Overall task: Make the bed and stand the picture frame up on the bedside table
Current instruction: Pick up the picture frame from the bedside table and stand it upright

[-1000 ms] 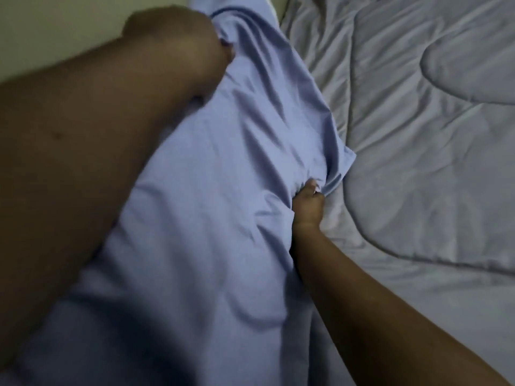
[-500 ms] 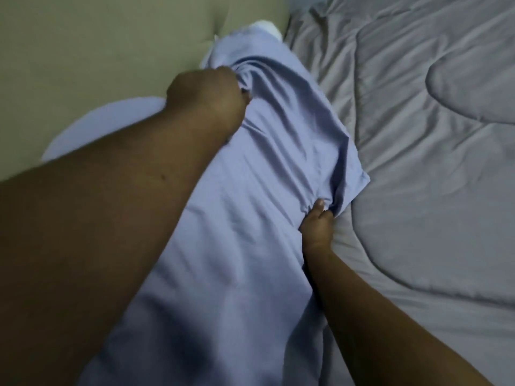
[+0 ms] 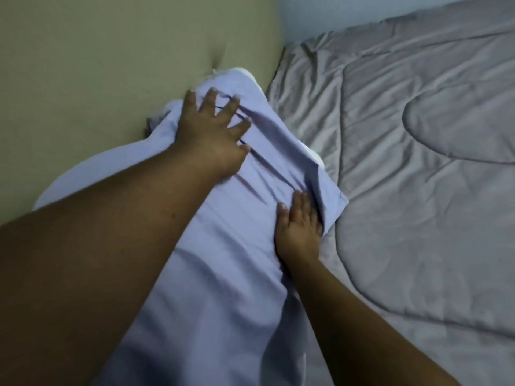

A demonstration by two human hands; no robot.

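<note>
The grey quilt (image 3: 404,204) is the biggest thing. It is spread over the bed from 12 o'clock round to 5 o'clock, with soft wrinkles in it, so that part of the bed looks nearly made.

The tan padded board (image 3: 111,65) is seen at 10 o'clock. It looks like the head of the bed, which is likely why the pillow is pushed up to it.

The purple pillow (image 3: 223,274) is laid from 6 o'clock up to 12 o'clock, touching the board on one side and the quilt on the other.

The left hand (image 3: 211,129) is laid flat on the pillow's far end at 11 o'clock, with fingers spread wide apart. Nothing is gripped. The cloth is probably being pressed smooth.

The right hand (image 3: 299,227) is laid flat at 4 o'clock by the cover's loose edge, with fingers straight and close together. Nothing is gripped there either.

A white bit of the inside (image 3: 313,153) is showing at 2 o'clock, so the cover is not pulled fully over.

The picture frame and bedside table are not seen.

No writing or labels can be read.
</note>
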